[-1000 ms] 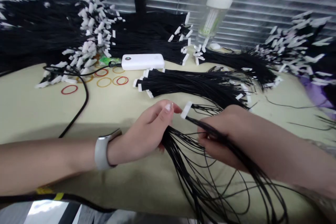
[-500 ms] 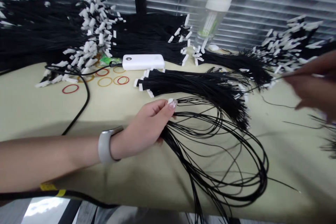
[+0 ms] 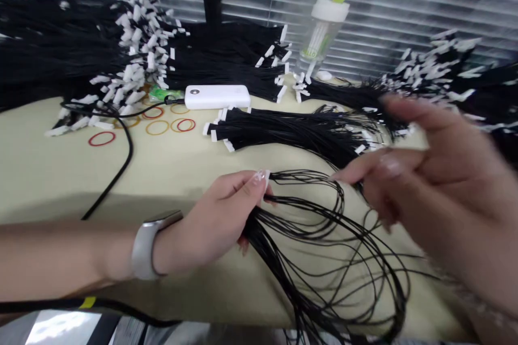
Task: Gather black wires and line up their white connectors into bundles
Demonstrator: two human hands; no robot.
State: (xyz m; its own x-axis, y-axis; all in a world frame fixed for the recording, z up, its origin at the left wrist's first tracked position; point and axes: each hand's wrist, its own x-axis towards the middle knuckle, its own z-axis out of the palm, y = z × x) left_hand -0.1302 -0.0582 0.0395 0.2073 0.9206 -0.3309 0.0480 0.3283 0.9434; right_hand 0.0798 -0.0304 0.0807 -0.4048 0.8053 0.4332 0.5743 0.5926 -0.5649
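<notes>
My left hand (image 3: 220, 215), with a grey-banded watch (image 3: 145, 248) on the wrist, is closed around a looped bundle of thin black wires (image 3: 388, 259). A white connector end (image 3: 267, 180) shows at its thumb and index finger. The wires curve out to the right and hang down over the table's front edge. My right hand (image 3: 429, 188), blurred by motion, is over the right side of the loops, its fingers apart and nothing visible between them. One fingertip is close to the upper wires; whether it touches them I cannot tell.
Behind lies a wire bundle with white connectors (image 3: 279, 132). Larger wire piles (image 3: 226, 54) line the blinds. A white power bank (image 3: 217, 96), rubber bands (image 3: 102, 138), a bottle (image 3: 324, 32) and a black cable (image 3: 121, 167) are on the table (image 3: 170, 159).
My right hand has swept in from the right edge to the wire loops, its fingers spreading. My left hand, still holding the bundle, has shifted slightly lower and left in view.
</notes>
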